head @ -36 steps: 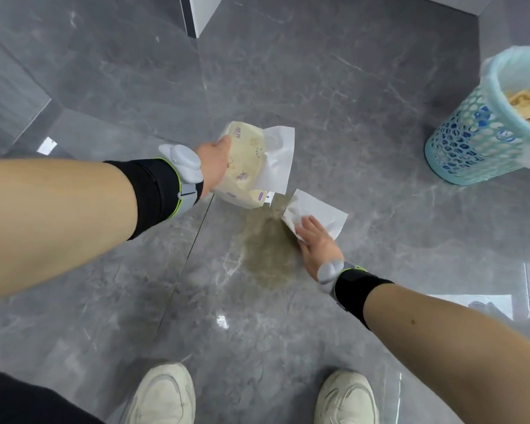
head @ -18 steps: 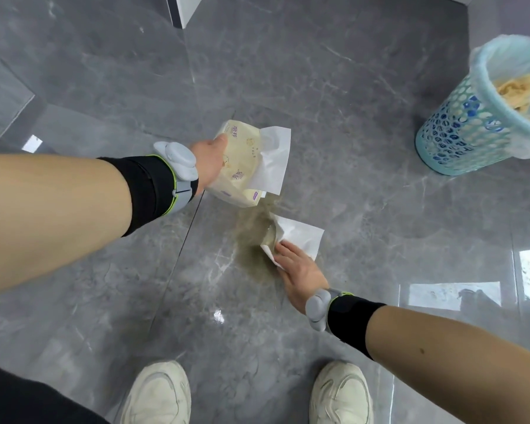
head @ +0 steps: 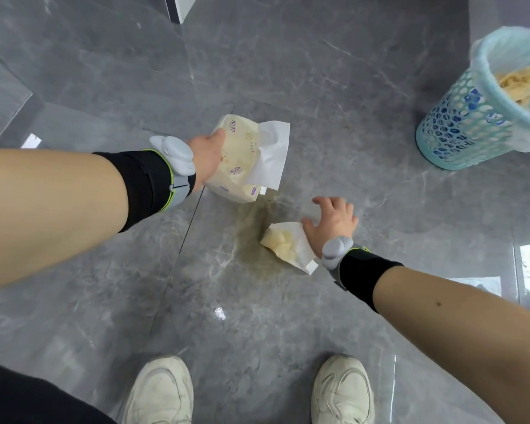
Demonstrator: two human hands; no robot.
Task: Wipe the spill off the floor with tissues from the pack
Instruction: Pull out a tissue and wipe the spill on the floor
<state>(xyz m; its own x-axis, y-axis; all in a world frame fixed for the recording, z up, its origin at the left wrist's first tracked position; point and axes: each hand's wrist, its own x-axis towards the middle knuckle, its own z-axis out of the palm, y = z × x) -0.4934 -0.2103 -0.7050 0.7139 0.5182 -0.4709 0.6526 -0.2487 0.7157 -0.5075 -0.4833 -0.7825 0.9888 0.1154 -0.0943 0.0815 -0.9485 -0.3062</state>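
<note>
My left hand (head: 207,157) grips a cream tissue pack (head: 237,160) just above the floor, with a white tissue (head: 271,154) sticking out of its opening. A yellowish-brown spill (head: 251,237) smears the grey floor tile right below the pack. A crumpled tissue (head: 286,246), soaked yellow at its left end, lies on the spill's right edge. My right hand (head: 332,220) is above the tissue's far right corner, fingers spread, with only the thumb side near or touching it.
A teal mesh waste basket (head: 459,130) with a bag liner and used yellowish tissues inside stands at the far right. My two white shoes (head: 162,390) (head: 341,390) stand on the tile near the bottom. A white furniture corner (head: 178,7) is at the top.
My right hand dragged the tissue through the spill toward me, then opened and came off it. The tissue is now crumpled and stained. The left hand kept holding the pack.
</note>
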